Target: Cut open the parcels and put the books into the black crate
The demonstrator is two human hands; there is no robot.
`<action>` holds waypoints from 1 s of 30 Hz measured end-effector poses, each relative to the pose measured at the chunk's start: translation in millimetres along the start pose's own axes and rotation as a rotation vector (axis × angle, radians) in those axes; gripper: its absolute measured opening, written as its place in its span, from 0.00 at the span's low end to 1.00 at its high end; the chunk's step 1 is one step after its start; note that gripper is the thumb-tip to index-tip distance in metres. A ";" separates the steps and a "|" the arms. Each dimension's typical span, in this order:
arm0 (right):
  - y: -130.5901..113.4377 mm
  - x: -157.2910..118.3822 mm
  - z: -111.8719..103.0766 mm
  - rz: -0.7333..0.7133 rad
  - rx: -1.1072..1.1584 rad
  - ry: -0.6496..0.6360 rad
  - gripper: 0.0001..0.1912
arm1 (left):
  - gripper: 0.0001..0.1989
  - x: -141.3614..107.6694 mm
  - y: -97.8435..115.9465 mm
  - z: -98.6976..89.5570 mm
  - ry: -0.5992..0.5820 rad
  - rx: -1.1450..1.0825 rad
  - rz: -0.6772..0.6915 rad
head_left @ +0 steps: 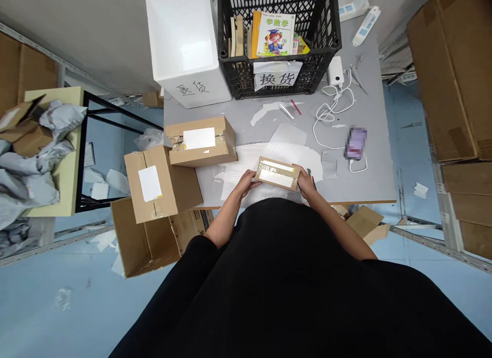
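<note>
From my feed, the left hand (pixel 246 182) and the right hand (pixel 305 179) are together, gripping opposite ends of a small taped cardboard box (pixel 277 173) over a white sheet (pixel 246 165) on the grey surface (pixel 369 186). Beside the box, the right hand seems to have something dark (pixel 309 175) too, though it's too small for me to be sure. Two larger taped cardboard boxes (pixel 202 148) sit left of the hands, with a black crate of books (pixel 321 42) and a white foam box (pixel 184 45) at the far edge.
</note>
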State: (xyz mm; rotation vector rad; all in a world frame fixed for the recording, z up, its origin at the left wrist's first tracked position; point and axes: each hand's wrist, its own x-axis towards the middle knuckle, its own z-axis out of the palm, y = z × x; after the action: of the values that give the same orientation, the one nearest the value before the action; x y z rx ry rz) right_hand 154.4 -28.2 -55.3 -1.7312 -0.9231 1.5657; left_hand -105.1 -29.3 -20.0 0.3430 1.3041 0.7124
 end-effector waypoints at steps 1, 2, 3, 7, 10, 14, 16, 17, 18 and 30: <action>-5.8 4.6 0.7 0.013 0.008 0.024 0.26 | 0.07 -4.7 -3.5 1.0 0.009 -0.027 0.008; -10.6 9.3 1.7 0.025 0.013 0.045 0.25 | 0.06 -8.1 -7.1 1.9 0.020 -0.050 0.012; -14.1 14.1 2.8 0.034 0.009 0.053 0.25 | 0.05 -10.2 -10.8 2.5 0.033 -0.069 0.013; -13.6 30.6 7.1 0.034 -0.067 -0.009 0.22 | 0.04 -7.3 -26.2 3.8 0.106 -0.102 0.022; -2.8 37.8 6.9 0.025 -0.144 0.001 0.18 | 0.05 1.1 -36.4 3.2 0.173 -0.043 -0.002; 14.4 40.4 -1.8 -0.019 -0.175 0.023 0.17 | 0.10 7.2 -43.1 -4.2 0.175 0.139 -0.028; 23.2 38.9 -11.4 -0.007 -0.195 0.070 0.18 | 0.14 7.1 -42.9 -9.4 0.190 0.232 0.032; 27.8 37.4 -17.8 -0.012 -0.242 0.130 0.18 | 0.16 6.7 -41.9 -11.4 0.216 0.278 0.084; 32.7 35.3 -25.0 -0.024 -0.311 0.210 0.17 | 0.18 6.3 -40.4 -12.4 0.249 0.326 0.148; 71.1 7.5 -66.8 0.082 -0.815 0.312 0.16 | 0.65 16.2 -25.6 14.5 -0.004 0.883 0.541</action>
State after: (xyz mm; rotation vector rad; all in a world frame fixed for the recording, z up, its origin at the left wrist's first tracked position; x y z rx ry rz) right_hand 227.6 -61.5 -111.0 -2.4934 -1.4521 0.9500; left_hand -82.5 -35.5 -44.0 1.4475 1.4826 0.5314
